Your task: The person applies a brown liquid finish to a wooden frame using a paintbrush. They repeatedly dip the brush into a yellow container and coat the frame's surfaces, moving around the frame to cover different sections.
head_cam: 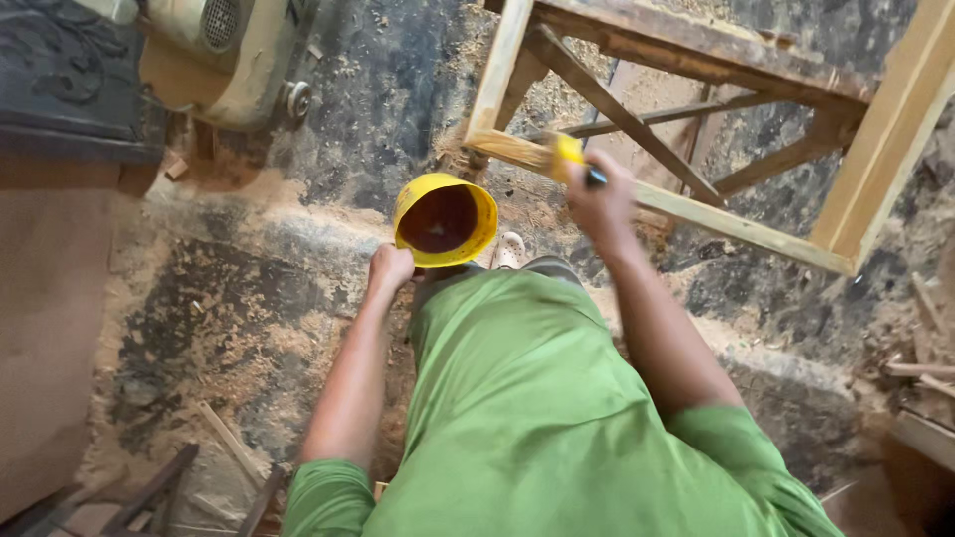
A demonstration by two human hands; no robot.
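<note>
My left hand point(389, 268) grips the lower edge of a yellow can point(445, 220) holding dark brown liquid, tilted toward me. My right hand point(601, 204) is closed on a brush with a yellow handle point(568, 154), blurred with motion. The brush lies against the lower rail of a bare wooden frame point(696, 214) that stands on the floor in front of me. My green shirt fills the lower middle of the view.
Sawdust covers the dark concrete floor point(249, 298). A cream-coloured machine point(224, 55) stands at the upper left beside a dark carved panel point(65, 70). Wood offcuts point(920, 373) lie at the right, thin strips point(224, 438) at the lower left.
</note>
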